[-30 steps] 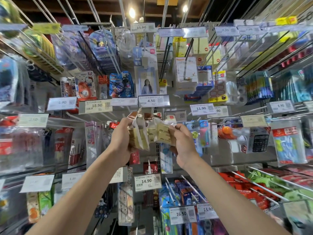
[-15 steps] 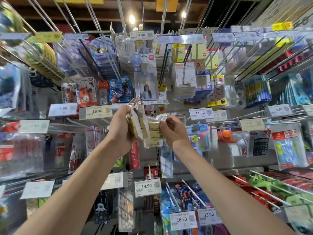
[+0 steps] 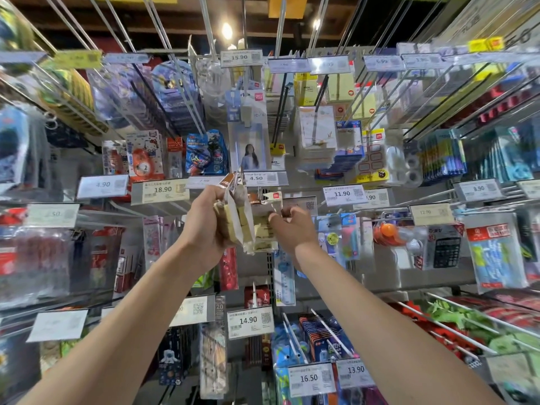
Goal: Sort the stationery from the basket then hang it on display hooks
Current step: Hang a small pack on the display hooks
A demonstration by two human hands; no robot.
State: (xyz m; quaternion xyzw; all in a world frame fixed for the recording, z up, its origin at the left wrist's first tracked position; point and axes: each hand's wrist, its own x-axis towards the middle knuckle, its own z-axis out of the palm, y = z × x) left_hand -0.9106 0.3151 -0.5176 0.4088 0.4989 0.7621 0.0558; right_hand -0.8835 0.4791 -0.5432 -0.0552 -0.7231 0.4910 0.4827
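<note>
**Packets up at the hook wall**

My left hand point(image 3: 209, 226) is raised in front of the display, fingers and thumb curled round a bunch of clear packets point(image 3: 233, 226) with cream-coloured blocks inside. I grip them by their left side, so they fan out towards three o'clock. Their brown and white header cards stick up at twelve o'clock, above my fingers.

My right hand point(image 3: 296, 232) is just beside the bunch at three o'clock. Its thumb lies against the right edge of the front packet point(image 3: 264, 229) and its fingers are curled behind. I cannot tell whether that hand is pinching the packet or only touching it.

The bunch is in the air in the middle of the wall, close to the goods hanging behind it. From the packets:
- The 4.50 tag point(image 3: 264, 178) is just above at twelve o'clock, overlapped by the header cards, and a card-holder pack point(image 3: 248, 141) hangs higher at twelve o'clock.
- The 18.90 tag point(image 3: 159, 190) is at ten o'clock.
- The 11.90 tag point(image 3: 343, 194) is at two o'clock.
- A calculator pack point(image 3: 445, 248) hangs well apart at three o'clock.
- The 14.90 tag point(image 3: 249, 321) is at six o'clock, between my forearms.
- White hooks point(image 3: 331, 331) jut out at five o'clock, over blue packs
</note>
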